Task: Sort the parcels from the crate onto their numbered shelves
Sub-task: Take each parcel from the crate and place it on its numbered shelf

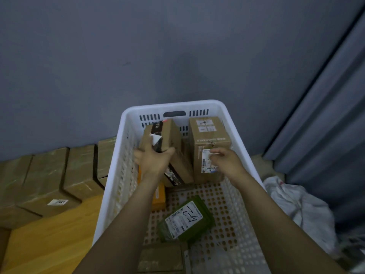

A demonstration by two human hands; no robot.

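A grey wall [138,56] stands beyond the hands and a grey curtain [325,115] hangs off to the right of them. A yellow wooden surface [49,234] shows to the left. On it, out past the left hand, lie at least four brown taped cardboard boxes [49,175]. One crumpled white cloth [296,206] lies right of the right forearm. One white perforated plastic crate [173,104] sits under both arms with five parcels showing in it. The left hand [156,159] grips the near end of a tilted brown carton with black tape [171,135]. The right hand [225,161], fingers loosely curled, is at the label of an upright brown carton [209,139]; I cannot tell if it touches. An orange box [159,198] lies under the left forearm, a flat green parcel [187,220] lies between the forearms, and an olive-brown box [160,258] lies nearest me.
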